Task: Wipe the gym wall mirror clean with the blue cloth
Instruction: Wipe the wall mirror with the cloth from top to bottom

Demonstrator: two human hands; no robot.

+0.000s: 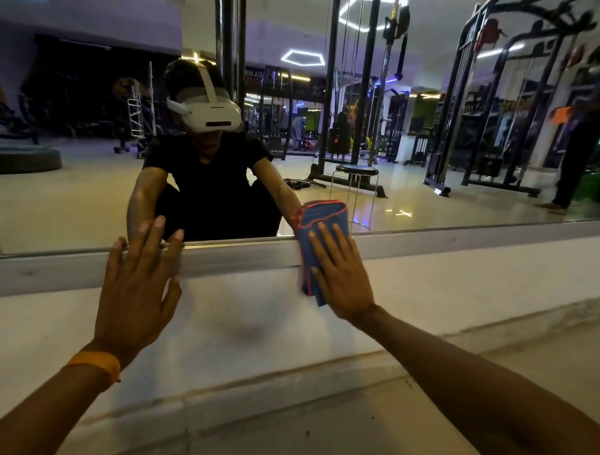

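Note:
The wall mirror [424, 138] fills the upper half of the view, and its grey bottom frame [462, 245] runs across the middle. A folded blue cloth [311, 257] with a red hem lies over that bottom edge, partly on the glass and partly on the frame and wall below. My right hand [341, 280] presses flat on the cloth with straight fingers. My left hand [137, 284], wearing an orange wristband, rests flat with spread fingers on the frame, its fingertips on the glass.
Below the frame is a pale wall [244, 314], then a stepped ledge [263, 398]. The mirror reflects me crouching with a white headset, a black stool, cable machines and racks, and a person at the far right.

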